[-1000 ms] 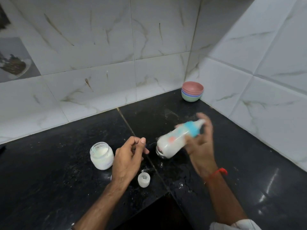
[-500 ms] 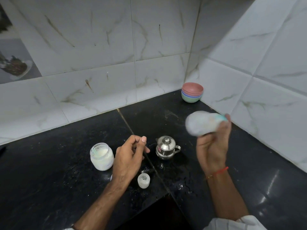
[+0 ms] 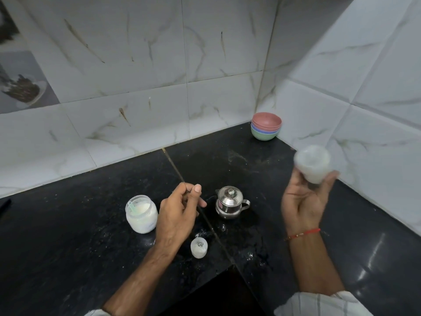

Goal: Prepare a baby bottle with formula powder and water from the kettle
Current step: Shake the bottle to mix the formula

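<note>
Black polished stone countertop [image 3: 91,236] was seen set into corner of white marbled wall tiles, divided by thin brass-coloured seam [image 3: 182,176] running front to back. Surface was speckled with white powder and wet patches near middle. Clear plastic jar of white powder [image 3: 141,214], lid off, pale scoop inside, was stood left of seam. Small translucent plastic cap [image 3: 199,247] was placed near front edge, just left of seam. Small lidded steel kettle [image 3: 230,202] was stood right of seam. Stack of pink, blue and green bowls [image 3: 266,129] was tucked in far corner.
</note>
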### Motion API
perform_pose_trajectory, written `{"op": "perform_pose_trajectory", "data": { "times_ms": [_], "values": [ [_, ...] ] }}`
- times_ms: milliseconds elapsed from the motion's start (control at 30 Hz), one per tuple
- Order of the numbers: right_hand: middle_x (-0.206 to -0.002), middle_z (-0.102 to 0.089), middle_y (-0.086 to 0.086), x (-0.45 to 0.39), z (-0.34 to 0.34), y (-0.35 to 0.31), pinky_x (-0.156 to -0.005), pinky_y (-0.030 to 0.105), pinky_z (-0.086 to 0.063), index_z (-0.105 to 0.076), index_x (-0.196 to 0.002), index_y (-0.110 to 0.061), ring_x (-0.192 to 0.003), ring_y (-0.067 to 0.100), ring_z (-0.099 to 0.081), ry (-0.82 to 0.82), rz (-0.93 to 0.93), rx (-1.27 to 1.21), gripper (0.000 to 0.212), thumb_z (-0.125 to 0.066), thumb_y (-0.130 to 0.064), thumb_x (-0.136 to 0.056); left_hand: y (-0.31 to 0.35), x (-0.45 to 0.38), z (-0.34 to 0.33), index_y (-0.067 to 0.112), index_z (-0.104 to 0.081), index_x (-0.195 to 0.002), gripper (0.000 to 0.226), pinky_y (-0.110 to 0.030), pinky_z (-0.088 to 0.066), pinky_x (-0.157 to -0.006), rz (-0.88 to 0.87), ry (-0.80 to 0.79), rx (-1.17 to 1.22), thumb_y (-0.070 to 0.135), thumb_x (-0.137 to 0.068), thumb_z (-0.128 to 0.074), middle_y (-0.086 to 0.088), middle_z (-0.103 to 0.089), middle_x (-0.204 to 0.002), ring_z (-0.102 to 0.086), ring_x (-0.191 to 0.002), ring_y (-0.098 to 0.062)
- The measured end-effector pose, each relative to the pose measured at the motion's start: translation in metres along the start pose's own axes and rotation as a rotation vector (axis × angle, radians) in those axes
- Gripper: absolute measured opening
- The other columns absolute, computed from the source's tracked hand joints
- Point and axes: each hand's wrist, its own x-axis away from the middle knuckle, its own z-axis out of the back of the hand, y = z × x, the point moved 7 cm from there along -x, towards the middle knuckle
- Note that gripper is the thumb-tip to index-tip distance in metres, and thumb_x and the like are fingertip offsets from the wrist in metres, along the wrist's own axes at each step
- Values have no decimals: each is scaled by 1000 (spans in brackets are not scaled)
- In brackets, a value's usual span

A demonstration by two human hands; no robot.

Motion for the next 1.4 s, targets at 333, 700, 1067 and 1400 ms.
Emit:
{"op": "perform_pose_trajectory", "data": {
  "times_ms": [333,700,1067,1400],
  "values": [
    [-127,-71,17,37,-32,51,-96,50,-59,-44,-149,-32,-116,40,-69,-706,-182,987,81,-87,-19,-81,-2,-4,-5,33,-65,-90,23,-26,-58,-62,2,-11,-7,46,-106,-55,14,-79,-76,-73,-61,-11],
    [-132,-65,25,25,-24,43,-95,48,-60,-37,-153,-27,-116,34,-70,-457,-117,737,72,-73,-11,-93,-4,-3,-5,36,-65,-89,22,-17,-52,-60,36,-10,-1,45,-107,-54,14,-79,-76,-72,-60,-8],
    [-128,-69,14,-2,2,1,-92,39,-62,-60,-137,-5,-111,26,-74,122,50,-94,62,-78,-31,-84,-1,-2,1,32,-66,-89,21,-12,-52,-58,39,17,33,39,-107,-56,11,-79,-75,-70,-59,-11],
    [-125,-71,17,51,-27,71,-95,47,-60,-49,-144,-39,-114,35,-72,-884,-309,1192,84,-93,-18,-75,2,-2,-8,31,-66,-90,23,-37,-60,-67,18,-28,9,42,-107,-56,11,-80,-75,-74,-62,-17]
  ]
}}
